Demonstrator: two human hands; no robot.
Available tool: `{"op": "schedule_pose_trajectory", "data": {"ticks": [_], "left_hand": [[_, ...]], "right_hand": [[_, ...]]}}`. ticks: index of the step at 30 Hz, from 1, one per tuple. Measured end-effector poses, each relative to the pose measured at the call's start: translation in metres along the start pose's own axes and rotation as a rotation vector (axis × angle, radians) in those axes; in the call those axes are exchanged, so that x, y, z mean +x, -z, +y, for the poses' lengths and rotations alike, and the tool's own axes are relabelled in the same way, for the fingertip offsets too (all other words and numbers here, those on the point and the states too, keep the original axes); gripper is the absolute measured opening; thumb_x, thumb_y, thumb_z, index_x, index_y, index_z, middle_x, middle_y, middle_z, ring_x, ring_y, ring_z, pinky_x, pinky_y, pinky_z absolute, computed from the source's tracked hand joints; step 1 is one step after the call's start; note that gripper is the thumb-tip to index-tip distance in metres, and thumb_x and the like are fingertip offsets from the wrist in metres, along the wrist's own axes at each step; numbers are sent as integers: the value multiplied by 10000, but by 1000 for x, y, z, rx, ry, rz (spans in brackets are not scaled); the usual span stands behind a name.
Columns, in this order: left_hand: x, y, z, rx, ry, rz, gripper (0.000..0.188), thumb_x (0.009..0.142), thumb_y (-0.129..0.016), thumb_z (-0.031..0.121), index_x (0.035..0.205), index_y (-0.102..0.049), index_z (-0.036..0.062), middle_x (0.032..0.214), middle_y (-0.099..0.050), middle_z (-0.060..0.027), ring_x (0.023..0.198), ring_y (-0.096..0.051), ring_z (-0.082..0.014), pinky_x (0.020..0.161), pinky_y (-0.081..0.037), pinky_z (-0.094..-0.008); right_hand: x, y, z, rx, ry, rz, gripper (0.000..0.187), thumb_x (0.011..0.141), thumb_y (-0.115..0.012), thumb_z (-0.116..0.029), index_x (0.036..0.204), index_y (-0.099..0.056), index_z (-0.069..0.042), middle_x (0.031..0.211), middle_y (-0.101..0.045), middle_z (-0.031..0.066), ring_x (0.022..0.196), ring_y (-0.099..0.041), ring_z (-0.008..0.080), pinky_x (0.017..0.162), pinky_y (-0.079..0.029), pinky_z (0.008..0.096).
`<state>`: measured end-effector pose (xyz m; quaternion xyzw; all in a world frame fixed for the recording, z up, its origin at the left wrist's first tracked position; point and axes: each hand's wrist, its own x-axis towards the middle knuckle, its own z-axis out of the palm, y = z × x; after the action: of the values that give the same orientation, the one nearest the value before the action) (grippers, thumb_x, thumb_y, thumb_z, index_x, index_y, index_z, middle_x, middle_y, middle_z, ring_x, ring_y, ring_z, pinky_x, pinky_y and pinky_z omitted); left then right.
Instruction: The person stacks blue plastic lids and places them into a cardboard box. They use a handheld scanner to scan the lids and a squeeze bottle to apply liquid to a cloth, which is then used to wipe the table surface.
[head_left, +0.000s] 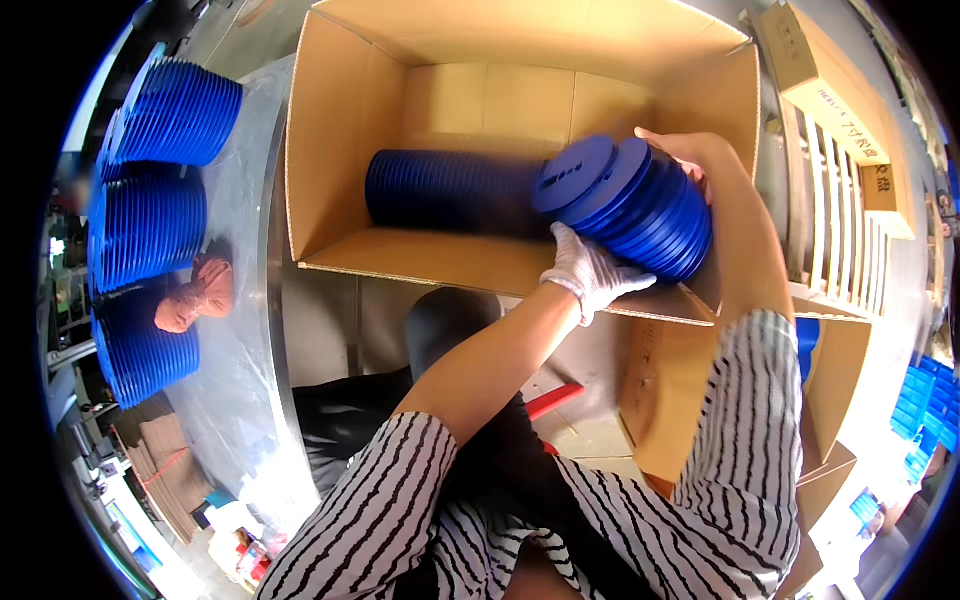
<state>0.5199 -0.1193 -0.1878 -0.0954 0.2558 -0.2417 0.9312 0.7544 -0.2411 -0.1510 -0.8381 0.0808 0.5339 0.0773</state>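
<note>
Both my hands hold a tilted stack of round blue plastic reels point(655, 215) over the right half of a large open cardboard box point(350, 110). My left hand point(590, 270), in a whitish glove, grips the stack from its near lower side, thumb up and fingers stretched along its underside. Around the far right end curls my right hand point(690, 155); the reels and its wrist partly hide its fingers. Inside the box, a row of dark blue reels point(430, 190) lies on its side along the left, its right end blurred behind the held stack.
A metal table point(235, 320) on my left bears several blue reel stacks point(150, 235) and a crumpled reddish cloth or glove point(200, 293). At right, a long carton point(825, 90) rests on a wooden pallet point(825, 200). Another open carton point(665, 400) stands below, near a red object point(555, 400).
</note>
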Motion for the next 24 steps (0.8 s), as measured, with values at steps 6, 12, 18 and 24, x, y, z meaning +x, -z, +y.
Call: {"op": "schedule_pose_trajectory", "data": {"ticks": [6, 12, 18, 24], "left_hand": [[6, 49, 30, 246, 70, -80, 918, 859, -489, 689, 1549, -150, 188, 1604, -165, -103, 1455, -195, -331, 1135, -178, -592], [-75, -27, 76, 706, -293, 182, 831, 930, -557, 535, 1493, -243, 11, 1484, -363, -250, 1297, -456, -423, 1034, -400, -597], [-176, -14, 205, 1666, -1033, 454, 495, 977, -569, 348, 1332, -509, 10, 1256, -602, -214, 1179, -576, -351, 1015, -455, -442], [-239, 37, 255, 3109, -1047, 1089, 411, 899, -620, 239, 1276, -582, 81, 1414, -485, -184, 1350, -381, -397, 1137, -287, -481]], "right_hand": [[79, -57, -17, -231, -11, 370, 838, 902, -275, -759, 1230, -655, -87, 1422, -514, 146, 1345, -459, 318, 1095, -338, 493], [108, -91, 7, -232, 302, 660, 652, 973, -335, -612, 1258, -619, -97, 1339, -580, 131, 1266, -520, 325, 1079, -359, 476], [147, -85, 80, 103, 525, 938, 593, 967, -446, -532, 1349, -540, -89, 1369, -543, 166, 1259, -510, 362, 1057, -396, 419], [140, -97, 78, 343, 349, 797, 678, 935, -500, -557, 1404, -475, -68, 1383, -508, 235, 1288, -483, 373, 1073, -382, 425]]}}
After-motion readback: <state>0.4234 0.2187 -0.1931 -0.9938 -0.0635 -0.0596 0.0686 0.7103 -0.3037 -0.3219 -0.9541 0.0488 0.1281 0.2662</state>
